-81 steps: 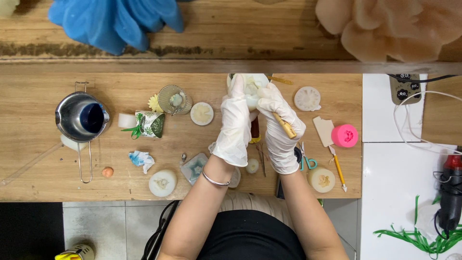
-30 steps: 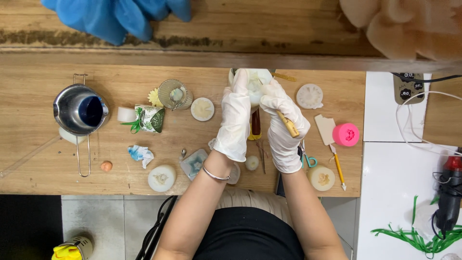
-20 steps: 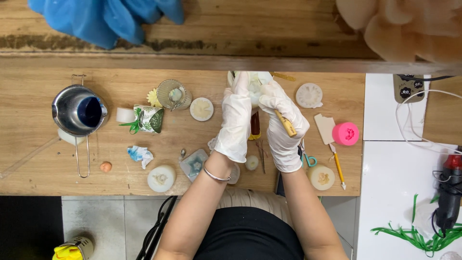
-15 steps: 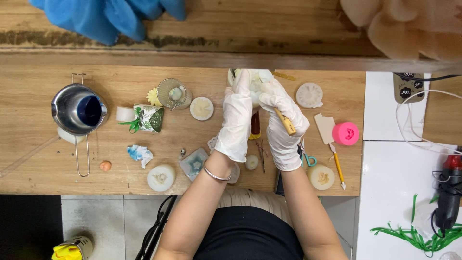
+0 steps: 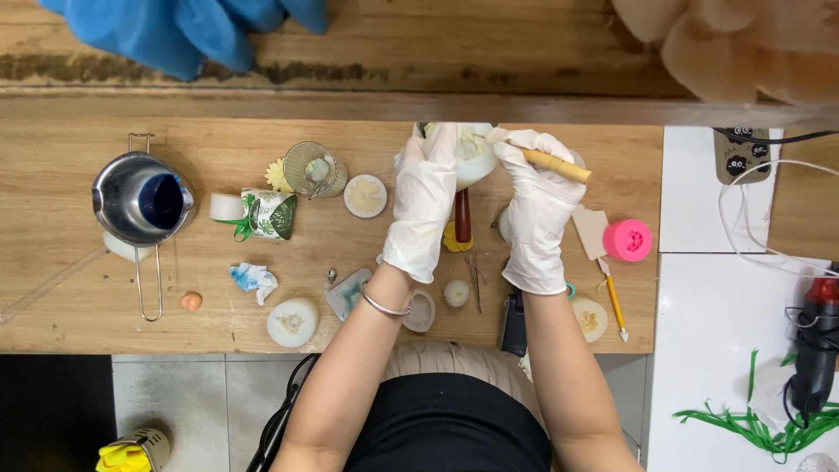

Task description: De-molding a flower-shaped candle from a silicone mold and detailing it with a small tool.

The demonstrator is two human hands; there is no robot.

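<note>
Both my hands wear white gloves over the middle of a wooden table [image 5: 79, 288]. My left hand [image 5: 422, 205] grips a pale whitish round piece [image 5: 472, 157] near the table's far edge. My right hand [image 5: 535, 214] holds a thin wooden-handled tool [image 5: 555, 164], its tip resting against that piece. A red-brown handled tool [image 5: 462, 216] and a small yellow flower shape [image 5: 454, 238] lie on the table between my hands.
A metal pouring pot [image 5: 140, 199] with dark blue inside stands at the left. Round white discs [image 5: 364, 195], a glass cup [image 5: 312, 168], a leaf-print wrapped piece [image 5: 269, 214], a pink mould [image 5: 627, 240], a pencil [image 5: 614, 301] and a black device [image 5: 513, 323] lie around. Blue cloth [image 5: 175, 31] hangs behind.
Both hands stay on the pale piece. The right hand and its tool shift only slightly against it; the view drifts a little.
</note>
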